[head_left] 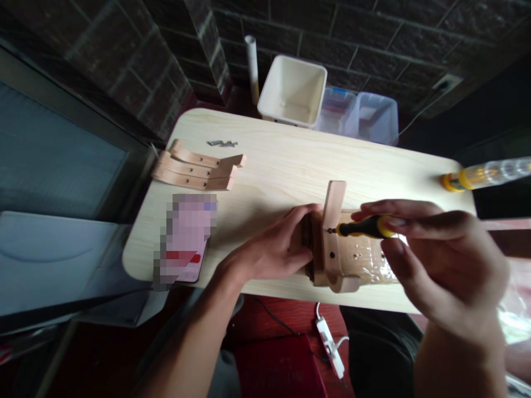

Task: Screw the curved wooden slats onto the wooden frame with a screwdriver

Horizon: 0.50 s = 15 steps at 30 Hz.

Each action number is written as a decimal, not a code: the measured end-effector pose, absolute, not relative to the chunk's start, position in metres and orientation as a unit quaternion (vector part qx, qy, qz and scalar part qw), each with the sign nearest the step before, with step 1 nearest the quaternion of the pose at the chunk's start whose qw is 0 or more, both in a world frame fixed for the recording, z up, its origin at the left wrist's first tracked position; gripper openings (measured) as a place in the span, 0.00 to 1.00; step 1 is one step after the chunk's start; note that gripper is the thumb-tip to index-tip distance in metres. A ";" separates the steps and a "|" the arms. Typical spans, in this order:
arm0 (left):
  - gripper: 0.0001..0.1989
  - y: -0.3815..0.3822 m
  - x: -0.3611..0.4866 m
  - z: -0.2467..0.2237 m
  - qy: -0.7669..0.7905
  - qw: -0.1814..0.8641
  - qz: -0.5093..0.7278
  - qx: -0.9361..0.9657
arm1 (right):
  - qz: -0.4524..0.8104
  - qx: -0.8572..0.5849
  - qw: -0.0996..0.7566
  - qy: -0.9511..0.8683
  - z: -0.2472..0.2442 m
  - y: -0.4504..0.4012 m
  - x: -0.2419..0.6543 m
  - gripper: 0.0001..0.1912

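Note:
A yellow and black screwdriver (363, 227) is in my right hand (442, 251), its fingers closed round the handle. The tip meets a hole in a curved wooden piece (332, 243), which has a second, dark hole nearer me. That piece lies against a darker wooden part (317, 249) and over a block wrapped in brown material and clear tape (367, 262). My left hand (277, 246) grips the left side of the darker part, thumb and fingers bent round it. Its fingertips are partly hidden.
More curved wooden pieces (199, 170) and small screws (223, 143) lie at the table's left (274, 155). A phone (186, 237) is left of my forearm. A clear yellow-ended tube (485, 172) sits at the right edge. Bins (292, 91) stand behind the table.

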<state>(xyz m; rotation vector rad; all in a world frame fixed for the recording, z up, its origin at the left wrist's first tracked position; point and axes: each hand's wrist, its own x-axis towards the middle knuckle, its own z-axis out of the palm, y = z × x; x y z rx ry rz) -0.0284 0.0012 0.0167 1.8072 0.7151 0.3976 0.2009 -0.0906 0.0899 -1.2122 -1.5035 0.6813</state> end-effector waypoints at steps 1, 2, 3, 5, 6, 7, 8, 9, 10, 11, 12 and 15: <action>0.40 -0.002 -0.031 0.018 0.304 0.540 0.163 0.768 | 0.288 -0.509 0.510 -0.631 0.089 -0.093 0.203 0.22; 0.44 -0.005 -0.033 0.020 0.309 0.533 0.150 0.773 | 0.290 -0.511 0.504 -0.633 0.089 -0.094 0.204 0.21; 0.48 -0.008 -0.035 0.020 0.313 0.528 0.135 0.778 | 0.294 -0.512 0.498 -0.635 0.088 -0.095 0.205 0.21; 0.58 -0.012 -0.036 0.017 0.316 0.518 0.112 0.787 | 0.298 -0.510 0.487 -0.643 0.089 -0.096 0.207 0.20; 0.63 -0.013 -0.036 0.014 0.312 0.511 0.109 0.794 | 0.294 -0.509 0.479 -0.652 0.090 -0.095 0.207 0.20; 0.68 -0.015 -0.034 0.010 0.307 0.503 0.109 0.801 | 0.288 -0.507 0.468 -0.664 0.092 -0.094 0.207 0.20; 0.73 -0.017 -0.032 0.005 0.304 0.492 0.116 0.807 | 0.277 -0.504 0.457 -0.679 0.094 -0.093 0.207 0.20; 0.77 -0.020 -0.030 0.000 0.308 0.480 0.134 0.810 | 0.267 -0.500 0.444 -0.694 0.097 -0.092 0.206 0.20; 0.79 -0.023 -0.028 -0.005 0.305 0.473 0.139 0.815 | 0.258 -0.495 0.434 -0.707 0.100 -0.090 0.205 0.19; 0.80 -0.026 -0.025 -0.009 0.312 0.462 0.152 0.816 | 0.251 -0.491 0.426 -0.718 0.102 -0.089 0.205 0.18; 0.82 -0.030 -0.023 -0.013 0.312 0.455 0.159 0.819 | 0.247 -0.491 0.420 -0.723 0.104 -0.087 0.204 0.18; 0.85 -0.041 -0.018 -0.023 0.331 0.437 0.162 0.821 | 0.237 -0.504 0.416 -0.719 0.107 -0.085 0.204 0.15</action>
